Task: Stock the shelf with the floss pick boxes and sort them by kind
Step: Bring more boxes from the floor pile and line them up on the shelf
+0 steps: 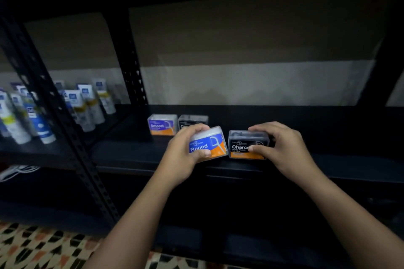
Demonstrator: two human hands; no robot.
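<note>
Item 1. Black metal shelf (328, 129), dim lighting, pale wall behind; taken as the landmark for all entries below.

Item 2. "Round" floss pick box (213, 145), blue and orange label under a clear lid. Located at the front edge of the shelf, tilted, its right end raised. Held by the left hand (185, 155), fingers curled over the top and thumb pressed on the lower front face. Whether the box touched the shelf board could not be told.

Item 3. "Charcoal" floss pick box (242, 145), black label with an orange strip, label partly covered. Located at the front edge of the shelf, just right of the Round box and close beside it, upright. Clasped by the right hand (282, 148), fingers over the top and thumb across the front.

Item 4. "Smooth" floss pick box (162, 125), blue and orange label. Stood further back on the shelf, left of the held pair.

Item 5. Second black box (193, 120), directly right of the Smooth box and touching or nearly so; lower part hidden behind the left hand, label unreadable.

Item 6. White and blue tubes (87, 105), upright in rows on the neighbouring bay left of the shelf, beyond a perforated upright (131, 61).

Item 7. Patterned floor covering (32, 247), below the shelf at left.
</note>
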